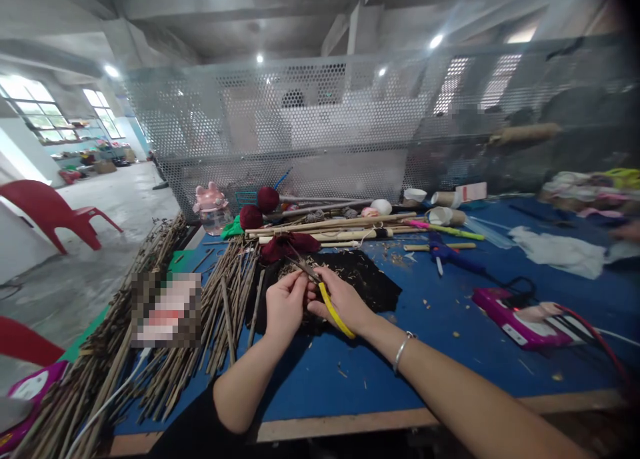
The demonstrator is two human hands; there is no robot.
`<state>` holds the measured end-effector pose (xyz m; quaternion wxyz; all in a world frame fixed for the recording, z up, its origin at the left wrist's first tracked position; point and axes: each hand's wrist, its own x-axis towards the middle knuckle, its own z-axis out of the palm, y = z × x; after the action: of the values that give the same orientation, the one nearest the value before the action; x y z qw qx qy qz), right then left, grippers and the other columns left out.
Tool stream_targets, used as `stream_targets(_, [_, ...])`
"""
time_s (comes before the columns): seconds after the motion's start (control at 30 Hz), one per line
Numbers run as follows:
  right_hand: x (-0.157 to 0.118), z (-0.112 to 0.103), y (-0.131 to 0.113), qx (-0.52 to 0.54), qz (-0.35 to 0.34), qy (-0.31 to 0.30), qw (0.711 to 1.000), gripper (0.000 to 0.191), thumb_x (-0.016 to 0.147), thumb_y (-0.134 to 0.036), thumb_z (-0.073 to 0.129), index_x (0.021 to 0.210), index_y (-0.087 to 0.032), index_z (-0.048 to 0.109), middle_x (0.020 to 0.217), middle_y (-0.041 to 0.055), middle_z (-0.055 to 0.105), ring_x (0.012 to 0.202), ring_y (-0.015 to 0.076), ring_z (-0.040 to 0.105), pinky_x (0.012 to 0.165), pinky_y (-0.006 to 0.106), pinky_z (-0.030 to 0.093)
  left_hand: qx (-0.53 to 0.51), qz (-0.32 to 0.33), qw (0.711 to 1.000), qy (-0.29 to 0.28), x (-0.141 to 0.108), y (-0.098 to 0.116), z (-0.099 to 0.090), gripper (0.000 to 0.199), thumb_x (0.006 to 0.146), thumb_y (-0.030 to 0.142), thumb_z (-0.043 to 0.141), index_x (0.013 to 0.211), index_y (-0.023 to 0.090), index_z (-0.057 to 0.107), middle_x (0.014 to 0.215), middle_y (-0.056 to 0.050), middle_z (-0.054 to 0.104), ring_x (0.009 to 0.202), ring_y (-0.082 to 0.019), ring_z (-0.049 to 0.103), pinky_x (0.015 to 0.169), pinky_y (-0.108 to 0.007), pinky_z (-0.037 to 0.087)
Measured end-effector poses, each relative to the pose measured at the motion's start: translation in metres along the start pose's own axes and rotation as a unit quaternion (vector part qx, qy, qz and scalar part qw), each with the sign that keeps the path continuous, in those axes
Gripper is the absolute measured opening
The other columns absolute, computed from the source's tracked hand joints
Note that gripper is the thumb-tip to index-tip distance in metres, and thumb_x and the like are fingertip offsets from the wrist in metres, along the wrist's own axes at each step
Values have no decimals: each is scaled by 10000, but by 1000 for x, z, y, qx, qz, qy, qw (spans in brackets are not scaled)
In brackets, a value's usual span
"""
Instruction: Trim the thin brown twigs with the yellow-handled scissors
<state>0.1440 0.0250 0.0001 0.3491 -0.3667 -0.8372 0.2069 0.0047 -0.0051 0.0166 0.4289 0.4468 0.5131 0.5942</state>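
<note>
My left hand pinches a thin brown twig over a black cloth strewn with shavings. My right hand grips yellow-handled pruning shears, whose blades meet the twig just above my left fingers. A silver bracelet circles my right wrist. Both hands hover close together above the blue table.
A heap of dry sticks lies at the left. Bamboo rods, dark red yarn balls, a pink bottle, paper cups, a blue glue gun and a pink power strip sit around. A perforated metal screen backs the table; red chair at left.
</note>
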Motion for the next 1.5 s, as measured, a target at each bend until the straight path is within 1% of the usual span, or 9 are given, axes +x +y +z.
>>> stream_targets(0.2, [0, -3, -1, 14, 30, -10, 999, 443, 754, -469, 602, 1082, -193, 490, 979, 74, 577, 863, 200, 552, 762, 300, 434, 70, 21, 997, -11, -1, 2, -3, 284, 760, 377, 560, 780, 120, 680, 653, -28, 648, 549, -112, 558, 530, -188, 441])
stream_targets(0.33, [-4, -5, -5, -1, 61, -7, 998, 433, 748, -463, 610, 1075, -201, 501, 987, 77, 582, 884, 212, 553, 763, 310, 439, 68, -11, 997, -36, 1, -1, -2, 310, 767, 402, 550, 720, 117, 660, 612, -18, 608, 489, -87, 490, 453, -171, 378])
stream_targets(0.43, [-5, -7, -6, -22, 79, -10, 997, 464, 739, -461, 616, 1095, -194, 484, 997, 86, 578, 891, 223, 555, 772, 334, 444, 70, -39, 996, -47, 3, -4, -2, 326, 774, 412, 536, 724, 113, 658, 603, -18, 596, 437, -70, 445, 407, -169, 338])
stream_targets(0.67, [-3, -8, -2, 7, 54, -33, 998, 589, 717, -466, 635, 1186, -176, 428, 1054, 112, 542, 935, 227, 544, 816, 340, 445, 51, -59, 996, -47, 0, 0, 2, 298, 763, 386, 553, 730, 111, 662, 600, -30, 604, 436, -83, 498, 422, -173, 382])
stream_targets(0.8, [-3, -9, 0, 30, 58, -40, 997, 554, 715, -469, 644, 1159, -189, 467, 1045, 101, 562, 925, 222, 551, 818, 325, 440, 32, -61, 997, -36, -1, 0, 3, 303, 751, 400, 570, 717, 111, 654, 596, -25, 594, 433, -78, 494, 423, -173, 393])
stream_targets(1.1, [2, -18, -7, 48, 118, -82, 988, 334, 755, -477, 598, 966, -221, 560, 839, 30, 625, 749, 175, 581, 660, 250, 434, 22, -89, 996, -16, 7, -2, -3, 345, 703, 429, 622, 819, 108, 675, 584, -13, 586, 415, -65, 475, 395, -167, 392])
stream_targets(1.17, [2, -20, -8, 26, 115, -78, 990, 412, 715, -509, 625, 996, -217, 552, 872, 39, 625, 777, 188, 586, 677, 263, 438, 17, -90, 996, -9, 7, -2, -3, 344, 704, 433, 617, 797, 106, 662, 593, -16, 596, 416, -62, 477, 397, -164, 392])
stream_targets(1.3, [1, -20, -9, -33, 90, -59, 994, 713, 580, -585, 693, 1132, -179, 492, 1047, 103, 589, 926, 247, 573, 792, 344, 438, 3, -78, 997, -12, 6, -1, -3, 323, 695, 428, 619, 709, 105, 632, 594, -28, 611, 411, -62, 482, 390, -158, 382])
stream_targets(1.5, [1, -17, -5, -43, 60, -60, 995, 615, 680, -556, 632, 1155, -195, 482, 1068, 92, 587, 964, 230, 563, 827, 344, 433, 6, -51, 998, -47, 8, -3, -5, 301, 694, 411, 609, 705, 112, 648, 581, -14, 603, 393, -58, 475, 382, -158, 366])
